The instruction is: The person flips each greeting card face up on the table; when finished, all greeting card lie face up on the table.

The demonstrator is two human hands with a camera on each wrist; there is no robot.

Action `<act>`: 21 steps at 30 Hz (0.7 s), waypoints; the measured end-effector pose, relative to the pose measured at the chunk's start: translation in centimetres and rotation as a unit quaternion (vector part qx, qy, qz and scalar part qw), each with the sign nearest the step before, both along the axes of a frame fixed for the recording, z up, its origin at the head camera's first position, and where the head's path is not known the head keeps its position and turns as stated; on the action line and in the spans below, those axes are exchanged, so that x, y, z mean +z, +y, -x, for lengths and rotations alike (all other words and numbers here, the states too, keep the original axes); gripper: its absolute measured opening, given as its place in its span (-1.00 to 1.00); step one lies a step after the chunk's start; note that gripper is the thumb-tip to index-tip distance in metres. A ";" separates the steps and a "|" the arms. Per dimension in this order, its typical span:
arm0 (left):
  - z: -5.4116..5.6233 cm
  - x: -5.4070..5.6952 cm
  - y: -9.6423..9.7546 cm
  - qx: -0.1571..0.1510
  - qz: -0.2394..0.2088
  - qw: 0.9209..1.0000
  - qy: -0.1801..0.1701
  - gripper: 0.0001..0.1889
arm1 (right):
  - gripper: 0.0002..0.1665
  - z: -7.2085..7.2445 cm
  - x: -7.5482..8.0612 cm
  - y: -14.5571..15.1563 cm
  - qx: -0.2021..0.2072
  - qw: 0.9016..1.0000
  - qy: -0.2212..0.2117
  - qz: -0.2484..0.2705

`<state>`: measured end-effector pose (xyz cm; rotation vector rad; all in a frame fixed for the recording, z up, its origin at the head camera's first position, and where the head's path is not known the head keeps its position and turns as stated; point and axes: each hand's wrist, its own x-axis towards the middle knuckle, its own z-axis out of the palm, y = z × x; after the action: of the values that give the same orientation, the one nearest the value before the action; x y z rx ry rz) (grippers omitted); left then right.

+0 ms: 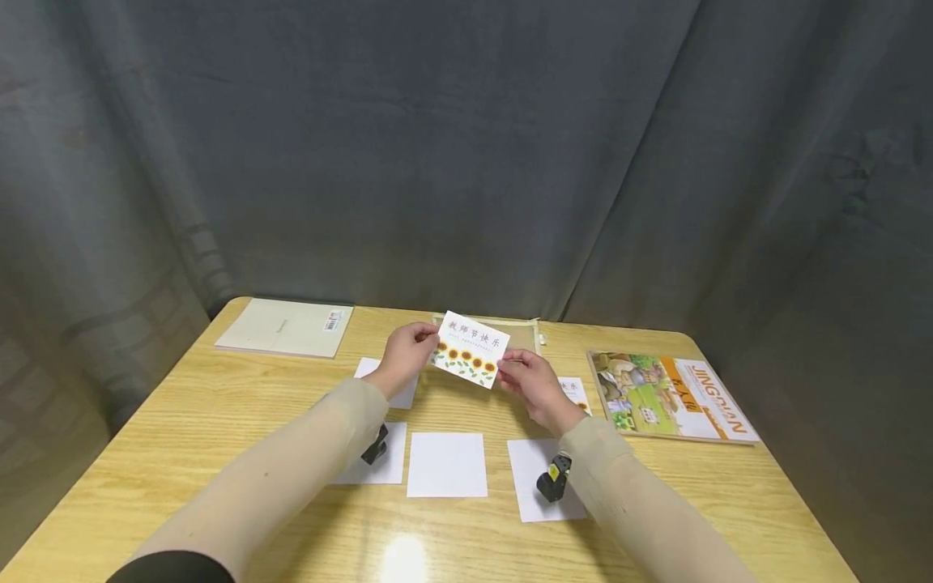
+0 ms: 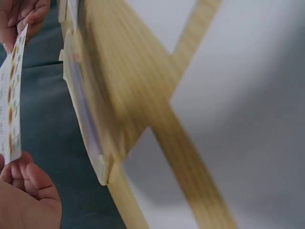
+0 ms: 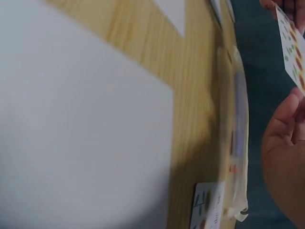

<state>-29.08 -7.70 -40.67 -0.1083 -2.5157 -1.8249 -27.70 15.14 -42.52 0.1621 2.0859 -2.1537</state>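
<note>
Two hands hold a printed card (image 1: 470, 350) between them, above the table (image 1: 182, 437).
Beyond a blank white sheet (image 1: 447, 465), the left hand (image 1: 401, 357) pinches the card's left edge and the right hand (image 1: 536, 386) its right, neither clearly nearer; its long axis runs hand to hand, dipping rightward. It is white, with characters above a sunflower row.

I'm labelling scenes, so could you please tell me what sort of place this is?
Probably a curtained-off tabletop workspace indoors: a grey curtain hangs behind a wooden table, with a sunflower card held up above it.
</note>
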 end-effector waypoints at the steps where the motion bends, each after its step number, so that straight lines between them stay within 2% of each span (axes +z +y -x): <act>1: -0.1 -0.1 -0.1 -0.009 0.021 1.000 -0.005 -0.68 | -0.88 0.0 -0.2 0.1 0.000 1.000 -0.001 -0.014; 5: -0.4 -1.0 -0.3 -0.042 0.089 0.995 -0.028 -0.68 | -0.87 -0.2 -0.8 0.5 -0.005 0.997 -0.001 -0.077; 9: -0.9 -1.8 -0.4 -0.071 0.120 0.989 -0.058 -0.69 | -0.89 -0.5 -1.0 0.8 0.005 0.987 -0.001 -0.162; 13: -1.7 -2.3 -0.4 -0.103 0.113 0.983 -0.097 -0.75 | -0.92 -0.8 -0.9 1.0 0.049 0.968 -0.007 -0.246; 16: -2.1 -2.5 -0.3 -0.120 0.102 0.980 -0.121 -0.77 | -0.92 -0.8 -1.0 0.9 0.088 0.953 -0.009 -0.290; 21: -2.2 -2.6 -0.1 -0.117 0.115 0.978 -0.132 -0.77 | -0.92 -0.8 -1.0 0.8 0.096 0.939 -0.009 -0.330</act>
<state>-26.86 -7.78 -43.23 -0.1877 -3.0127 -1.7126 -26.89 15.91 -43.49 0.0411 2.6011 -1.2732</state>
